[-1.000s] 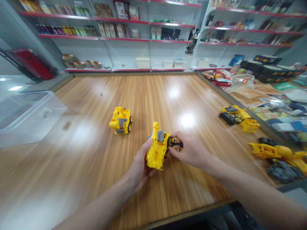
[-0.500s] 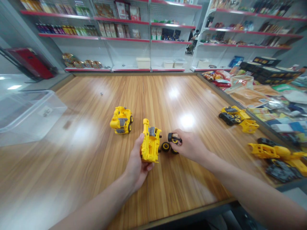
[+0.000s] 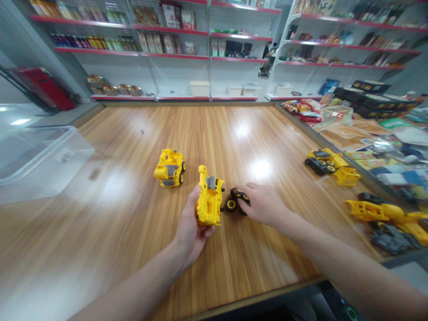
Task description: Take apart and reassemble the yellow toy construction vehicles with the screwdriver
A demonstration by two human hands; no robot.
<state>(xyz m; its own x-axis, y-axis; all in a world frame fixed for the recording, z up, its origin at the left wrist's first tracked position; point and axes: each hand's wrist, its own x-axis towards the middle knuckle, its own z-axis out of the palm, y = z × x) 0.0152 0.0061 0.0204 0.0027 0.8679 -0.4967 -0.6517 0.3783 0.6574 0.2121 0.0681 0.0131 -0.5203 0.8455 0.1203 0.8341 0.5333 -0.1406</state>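
My left hand is closed around a yellow toy truck body, holding it above the table with its hollow, open side showing. Dark pegs stick out along the body's right side. Just to the right, my right hand has its fingers closed on black toy wheels with yellow rings; the fingertips partly cover them. A loose black wheel with a yellow hub lies between the body and that hand. Another dark wheel beneath the fingers is mostly hidden.
A yellow toy truck stands left of centre on the wooden table. Yellow and black toy vehicle parts lie at the right edge. A clear plastic bin is at left; packaged goods lie beyond the right edge.
My right hand has turned the black wheels and lowered them slightly, so the yellow rings show differently. My left hand and the truck body stay nearly in place.
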